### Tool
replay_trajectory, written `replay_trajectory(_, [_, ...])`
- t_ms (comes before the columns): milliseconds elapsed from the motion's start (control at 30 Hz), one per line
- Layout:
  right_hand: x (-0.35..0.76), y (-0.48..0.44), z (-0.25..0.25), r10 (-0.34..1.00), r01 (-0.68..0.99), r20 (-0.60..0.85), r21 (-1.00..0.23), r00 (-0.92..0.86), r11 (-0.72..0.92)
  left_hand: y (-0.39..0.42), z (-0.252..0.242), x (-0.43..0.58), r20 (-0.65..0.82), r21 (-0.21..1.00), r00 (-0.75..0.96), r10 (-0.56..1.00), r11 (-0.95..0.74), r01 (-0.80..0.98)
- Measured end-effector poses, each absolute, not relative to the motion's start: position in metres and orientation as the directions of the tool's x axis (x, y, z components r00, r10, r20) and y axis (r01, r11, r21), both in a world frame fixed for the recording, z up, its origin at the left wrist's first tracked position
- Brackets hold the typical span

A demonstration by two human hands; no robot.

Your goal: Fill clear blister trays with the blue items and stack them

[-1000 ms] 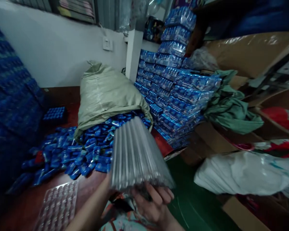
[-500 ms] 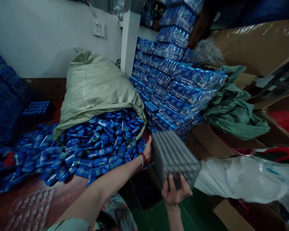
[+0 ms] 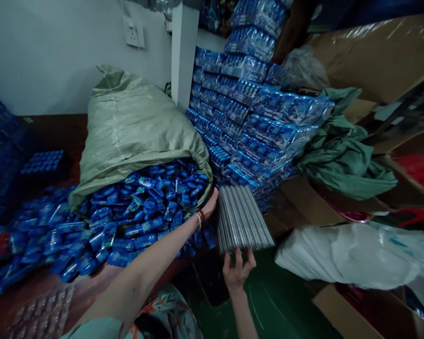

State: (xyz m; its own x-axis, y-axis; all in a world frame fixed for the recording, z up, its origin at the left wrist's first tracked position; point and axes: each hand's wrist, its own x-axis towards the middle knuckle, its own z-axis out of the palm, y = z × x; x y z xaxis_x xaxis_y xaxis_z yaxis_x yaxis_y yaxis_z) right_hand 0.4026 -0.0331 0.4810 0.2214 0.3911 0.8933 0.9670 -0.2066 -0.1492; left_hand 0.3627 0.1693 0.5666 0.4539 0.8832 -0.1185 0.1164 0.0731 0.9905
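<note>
Between my two hands is a ridged, translucent grey stack of what look like nested plastic trays (image 3: 243, 219). My left hand (image 3: 211, 203), wearing red and silver bracelets, presses its far left side. From below, the bent fingers of my right hand (image 3: 237, 270) grip the stack's near edge; the thumb is partly out of sight. Left of the stack, a pale green woven sack (image 3: 137, 117) lies on its side. Many small blue packets (image 3: 144, 229) spill from its mouth onto the reddish table (image 3: 102, 294).
Shrink-wrapped blue packs (image 3: 233, 113) are piled high beside a white post (image 3: 183, 56). A clear ridged plastic sheet (image 3: 38, 313) lies at the table's near left. On the right are green cloth (image 3: 349, 160), a white plastic bag (image 3: 346, 254) and open cardboard boxes (image 3: 342, 308).
The stack has moved slightly left and tipped, so its ridged face now shows more and its near end less. My right hand has shifted left and up with it; the view has turned slightly.
</note>
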Motion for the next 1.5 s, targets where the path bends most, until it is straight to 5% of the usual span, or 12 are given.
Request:
replay_trajectory(333, [0.401,-0.018,0.496,0.387,0.966,0.887,-0.208,0.252,-0.154,0.187,0.561,0.359,-0.062,0.968,0.479,0.876,-0.065,0.244])
replay_trajectory(567, [0.401,-0.025,0.501,0.276,0.918,0.909,-0.212,0.311,-0.336,0.187,0.543,0.352,0.134,0.891,0.553,0.822,-0.344,0.296])
replay_trajectory(767, [0.401,-0.017,0.5,0.243,0.877,0.865,-0.356,0.44,-0.322,0.194,0.546,0.33,0.218,0.679,0.687,0.693,-0.614,0.403])
replay_trajectory(1067, [0.399,-0.017,0.497,0.312,0.721,0.662,-0.681,0.681,-0.13,0.195,0.548,0.351,0.053,0.213,0.742,0.668,-0.734,0.645])
replay_trajectory(1267, [0.395,-0.01,0.492,0.327,0.688,0.62,-0.708,0.713,-0.158,0.196,0.553,0.35,-0.06,-0.016,0.84,0.539,-0.842,0.539])
replay_trajectory(1500, [0.388,0.014,0.498,0.313,0.714,0.649,-0.675,0.694,-0.184,0.172,0.559,0.309,0.008,-0.064,0.899,0.439,-0.896,0.438])
